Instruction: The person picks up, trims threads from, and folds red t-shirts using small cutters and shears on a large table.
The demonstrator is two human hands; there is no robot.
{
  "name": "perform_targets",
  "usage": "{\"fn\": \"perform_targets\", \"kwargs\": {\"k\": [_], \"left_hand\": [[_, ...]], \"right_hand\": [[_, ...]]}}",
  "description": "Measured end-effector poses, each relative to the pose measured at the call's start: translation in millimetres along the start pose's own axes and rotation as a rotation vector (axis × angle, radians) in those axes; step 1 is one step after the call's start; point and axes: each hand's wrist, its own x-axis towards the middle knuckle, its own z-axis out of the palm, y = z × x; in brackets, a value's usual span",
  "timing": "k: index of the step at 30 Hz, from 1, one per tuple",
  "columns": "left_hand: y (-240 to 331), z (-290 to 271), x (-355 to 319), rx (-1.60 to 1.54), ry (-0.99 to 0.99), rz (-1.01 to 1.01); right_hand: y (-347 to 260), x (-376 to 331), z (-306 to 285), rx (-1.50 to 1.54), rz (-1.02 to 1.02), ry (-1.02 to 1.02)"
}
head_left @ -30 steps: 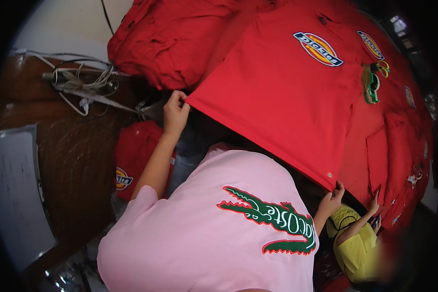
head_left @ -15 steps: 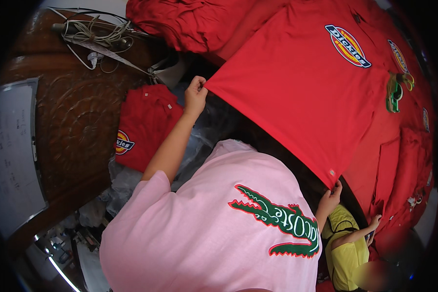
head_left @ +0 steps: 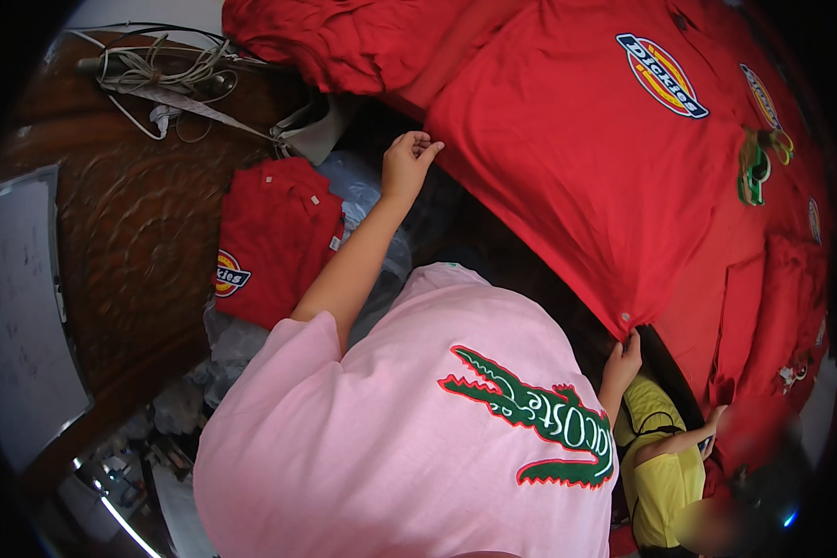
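Note:
A red T-shirt (head_left: 567,158) with an oval blue, yellow and red badge is spread before me on other red cloth. My right hand (head_left: 621,363) pinches its near hem corner by a small pale tag, and folds run toward that grip. At the hem's left end my left hand (head_left: 409,167) is loosely curled, its fingertips close to the cloth edge with no fabric visibly gripped. Whether those fingertips still touch the hem is hard to see.
Folded red shirts (head_left: 279,223) lie on clear plastic bags at my left. Coiled cables (head_left: 172,70) sit on carved dark wood. Green-handled snips (head_left: 751,172) rest on the red cloth at right. Nearby is another person in yellow (head_left: 665,456). A whiteboard (head_left: 23,298) stands far left.
My left hand has moved right and let go of the hem corner, and the left edge has slackened into wrinkles. My right hand has shifted slightly up and left, still gripping.

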Motion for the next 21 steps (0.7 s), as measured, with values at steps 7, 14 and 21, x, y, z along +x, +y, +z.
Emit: {"fn": "perform_targets", "kwargs": {"k": [7,14,21], "left_hand": [[-23.4,5.7,3.8,-0.110,-0.177,-0.165],[-88.5,-72.2,-35.2,1.197,-0.525,-0.196],[42.6,-36.1,62.8,0.224,-0.146,0.049]], "right_hand": [[-5.3,3.1,0.4,-0.077,0.011,0.003],[26.8,-8.0,11.6,0.351,0.089,-0.049],[3.5,56.9,-29.8,0.619,-0.023,0.187]]}}
